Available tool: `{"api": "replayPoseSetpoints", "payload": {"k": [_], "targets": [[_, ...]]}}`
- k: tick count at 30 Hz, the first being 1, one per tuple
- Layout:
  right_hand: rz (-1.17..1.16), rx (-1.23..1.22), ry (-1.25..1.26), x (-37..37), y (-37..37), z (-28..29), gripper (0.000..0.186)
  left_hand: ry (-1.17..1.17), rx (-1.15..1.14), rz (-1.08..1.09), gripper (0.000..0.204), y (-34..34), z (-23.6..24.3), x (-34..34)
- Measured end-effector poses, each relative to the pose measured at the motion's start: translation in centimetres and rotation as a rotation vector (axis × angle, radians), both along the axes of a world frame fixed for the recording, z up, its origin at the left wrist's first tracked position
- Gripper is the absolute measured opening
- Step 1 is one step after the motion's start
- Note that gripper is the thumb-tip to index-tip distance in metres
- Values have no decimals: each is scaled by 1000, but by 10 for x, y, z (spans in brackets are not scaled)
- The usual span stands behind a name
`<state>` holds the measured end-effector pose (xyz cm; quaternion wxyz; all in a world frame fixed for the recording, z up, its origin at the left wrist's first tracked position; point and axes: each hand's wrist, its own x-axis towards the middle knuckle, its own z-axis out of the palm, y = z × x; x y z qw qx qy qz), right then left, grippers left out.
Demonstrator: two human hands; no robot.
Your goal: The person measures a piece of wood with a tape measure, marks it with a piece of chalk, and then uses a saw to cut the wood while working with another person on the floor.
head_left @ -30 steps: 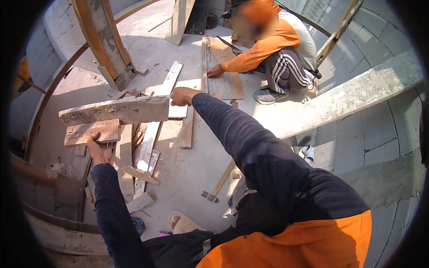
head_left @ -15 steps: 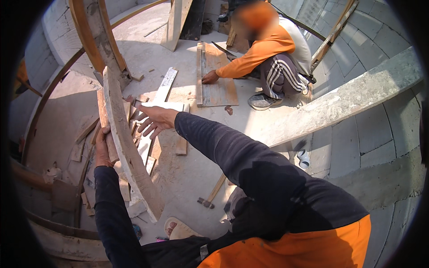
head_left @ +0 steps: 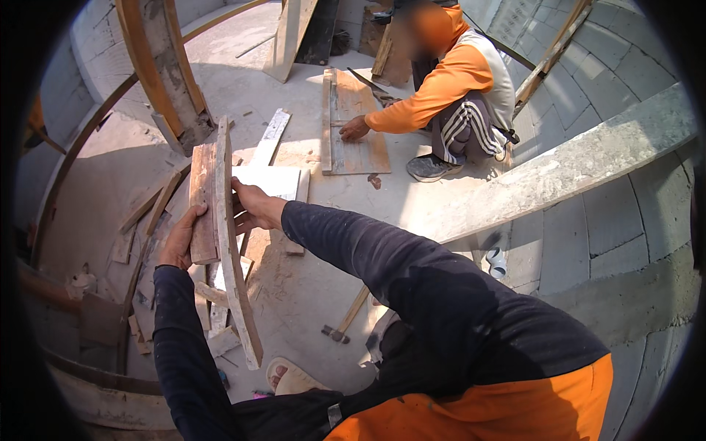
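A long, narrow wooden plank [head_left: 234, 272] is held up on edge before me, its near end low by my foot. Against its left side lies a shorter reddish-brown board [head_left: 204, 213]; whether the two are fastened together I cannot tell. My left hand [head_left: 182, 237] is closed on the outer left edge of the short board, thumb on its face. From the other side my right hand [head_left: 255, 206] grips the long plank, with its fingertips partly hidden behind the wood.
A co-worker in an orange hood crouches at a wooden panel [head_left: 360, 147], with a handsaw [head_left: 365, 81] beside it. Scrap wood [head_left: 140, 213] litters the floor at left. A hammer [head_left: 344, 323] lies near my foot. A long plank [head_left: 573, 162] slants across the right.
My right hand has gone from open beside the plank to gripping it. The plank has turned, showing more of the brown board. The co-worker's hand has shifted slightly right on the panel.
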<state>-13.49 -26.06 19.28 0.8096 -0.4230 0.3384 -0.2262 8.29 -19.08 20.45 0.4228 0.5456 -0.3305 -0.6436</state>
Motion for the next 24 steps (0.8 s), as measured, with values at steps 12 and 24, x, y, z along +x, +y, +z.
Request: {"api": "replayPoseSetpoints", "payload": {"k": [12, 24], "targets": [[16, 29, -23, 0, 5, -16, 82, -215, -1, 44, 53, -1, -14, 1], [102, -12, 119, -6, 0, -13, 79, -273, 39, -13, 64, 2, -15, 14]]}}
